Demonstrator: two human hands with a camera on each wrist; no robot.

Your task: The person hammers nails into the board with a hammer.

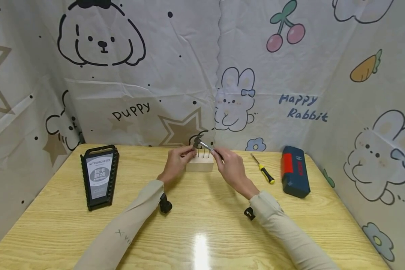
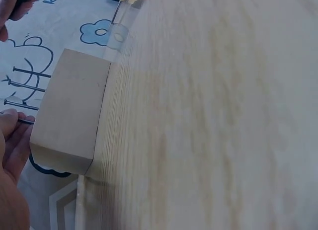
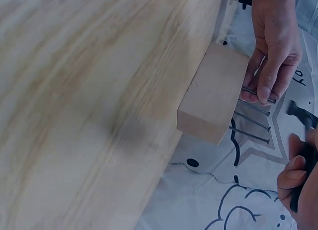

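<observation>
A pale wooden block (image 1: pixel 200 167) sits near the table's back edge, with several nails (image 3: pixel 254 121) standing in a row in its top. My left hand (image 1: pixel 176 163) is at the block's left end and pinches the leftmost nail (image 3: pixel 252 92) between thumb and fingers. In my right hand (image 1: pixel 231 168) I grip a hammer (image 1: pixel 206 145) by its dark handle. The hammer's head (image 3: pixel 300 112) is raised above the nail heads, close over the pinched nail in the head view. Only a bit of the right hand shows in the left wrist view's top corner.
On the left of the table (image 1: pixel 189 225) lies a black wrench-set case (image 1: pixel 99 176). To the right are a yellow-and-black screwdriver (image 1: pixel 264 170) and a dark blue Bosch case (image 1: pixel 295 170) with a red panel. A printed cloth (image 1: pixel 182 82) hangs behind the table.
</observation>
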